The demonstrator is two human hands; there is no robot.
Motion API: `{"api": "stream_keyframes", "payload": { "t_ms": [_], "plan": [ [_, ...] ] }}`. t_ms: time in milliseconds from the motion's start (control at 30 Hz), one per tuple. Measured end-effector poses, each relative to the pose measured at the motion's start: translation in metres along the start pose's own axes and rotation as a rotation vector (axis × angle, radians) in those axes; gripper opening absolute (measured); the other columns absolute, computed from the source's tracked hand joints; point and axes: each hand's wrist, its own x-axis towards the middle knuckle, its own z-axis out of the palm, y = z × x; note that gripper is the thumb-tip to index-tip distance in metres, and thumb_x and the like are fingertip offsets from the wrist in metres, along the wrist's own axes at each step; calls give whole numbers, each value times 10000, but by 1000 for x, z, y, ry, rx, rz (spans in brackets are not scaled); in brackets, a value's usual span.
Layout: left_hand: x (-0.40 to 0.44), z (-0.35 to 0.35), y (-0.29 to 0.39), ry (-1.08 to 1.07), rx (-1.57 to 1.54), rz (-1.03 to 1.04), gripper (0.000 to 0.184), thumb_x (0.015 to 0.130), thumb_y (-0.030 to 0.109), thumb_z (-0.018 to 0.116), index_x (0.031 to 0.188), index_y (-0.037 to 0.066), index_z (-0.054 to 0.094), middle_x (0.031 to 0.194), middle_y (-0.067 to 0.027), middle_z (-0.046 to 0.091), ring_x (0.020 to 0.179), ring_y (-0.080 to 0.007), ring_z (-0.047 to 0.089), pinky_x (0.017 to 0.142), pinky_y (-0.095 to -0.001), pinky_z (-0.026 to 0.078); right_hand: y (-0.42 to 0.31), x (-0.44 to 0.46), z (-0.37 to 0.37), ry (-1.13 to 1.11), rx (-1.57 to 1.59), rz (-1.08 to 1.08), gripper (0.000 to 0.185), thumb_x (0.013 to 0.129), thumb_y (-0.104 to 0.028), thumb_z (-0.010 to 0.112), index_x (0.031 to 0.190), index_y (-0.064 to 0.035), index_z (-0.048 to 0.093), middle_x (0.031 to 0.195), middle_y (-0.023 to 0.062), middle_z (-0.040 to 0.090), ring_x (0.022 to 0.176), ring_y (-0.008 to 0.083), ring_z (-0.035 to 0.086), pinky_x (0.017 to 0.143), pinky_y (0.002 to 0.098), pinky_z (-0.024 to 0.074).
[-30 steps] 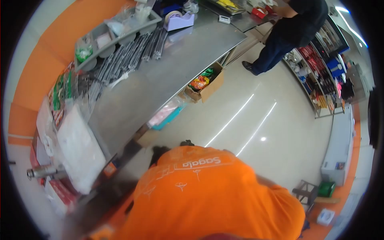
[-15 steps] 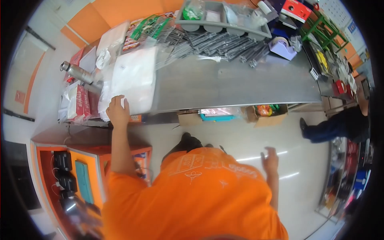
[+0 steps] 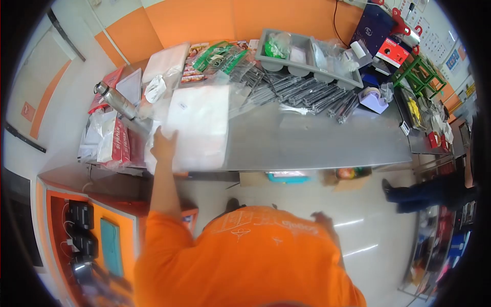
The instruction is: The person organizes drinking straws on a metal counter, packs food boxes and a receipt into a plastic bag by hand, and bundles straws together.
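Touching the left edge of the white stack [image 3: 199,123], left of the frame's centre, the left hand [image 3: 164,146] had its fingers spread; whether it gripped could not be told. The right hand [image 3: 323,221] hung blurred right of centre, its grip unclear. A flask [image 3: 116,101] was at upper left, a tray [image 3: 308,67] at upper centre.

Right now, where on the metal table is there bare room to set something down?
The broad free patch on the metal table lies right of the white stack, between the white strips and dark bundles behind and the front edge. Crowded: the left end, where the steel bottle, red package and left hand leave little room.
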Motion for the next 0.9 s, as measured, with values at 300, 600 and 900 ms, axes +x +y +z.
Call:
{"api": "stream_keyframes", "payload": {
  "t_ms": [300,600,900],
  "plan": [
    [72,-131,-12,-367,-1024,-8,560,747,-12,560,1264,92,373,1019,-64,525,909,-137,510,770,-238,413,-172,12,-110,286,623,-339,258,791,-215,614,982,-46,578,1006,139,559,864,276,566,783,350,445],
    [40,-24,-154,-733,-557,254,637,714,48,593,1281,-20,310,1245,-207,398,1171,-328,377,994,-396,295,-310,135,-138,329,527,-329,622,805,-534,467,1176,-34,476,1191,191,475,1090,332,466,928,379,364],
    [24,-51,-95,-224,-35,500,623,738,115,620,1285,44,330,1308,-194,313,1176,-317,359,921,-418,359,-317,136,-97,77,1415,-226,334,770,-238,614,1028,-51,511,866,75,599,847,159,543,672,287,433]
  ]
}}
